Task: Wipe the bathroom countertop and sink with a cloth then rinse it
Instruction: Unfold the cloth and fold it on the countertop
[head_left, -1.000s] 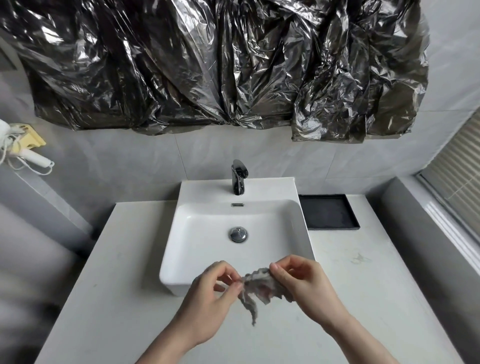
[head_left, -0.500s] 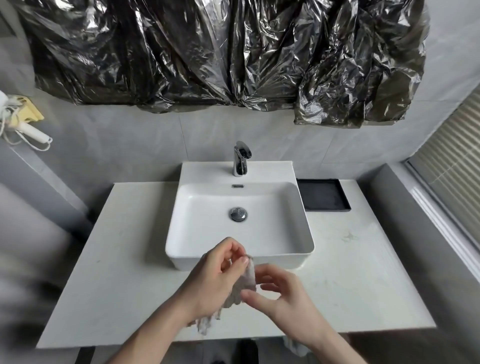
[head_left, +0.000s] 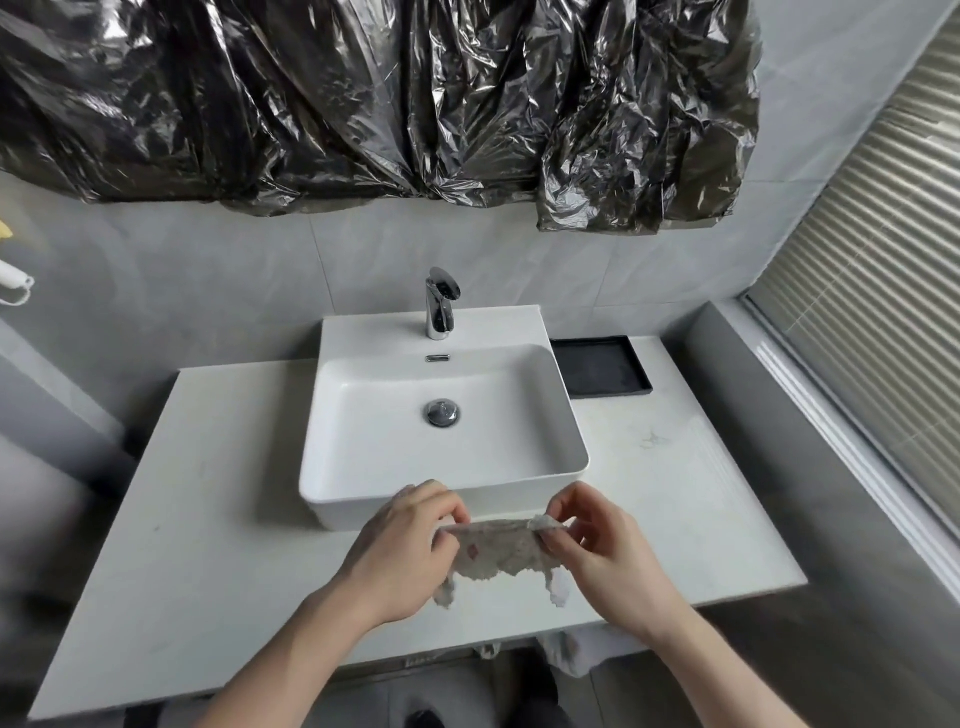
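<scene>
Here the person stretches one small, ragged grey-white cloth (head_left: 496, 548) flat between two hands; the left hand (head_left: 402, 551) pinches its left top corner and the right hand (head_left: 597, 545) pinches its right top corner, both clamped on the fabric, which hangs in the air just in front of the near wall of the white rectangular ceramic sink (head_left: 441, 431) and above the pale stone desk (head_left: 218, 519); this looks like the opening step, spreading the cloth before any wiping; the next move likely calls for lowering it onto the desk and pressing it flat under one palm; counted, there is one cloth, one sink, one chrome tap (head_left: 440, 304) at the far rim, not running, one round chrome drain plug (head_left: 442, 413), and one shallow black tray (head_left: 600, 366) at the far right of the desk.
</scene>
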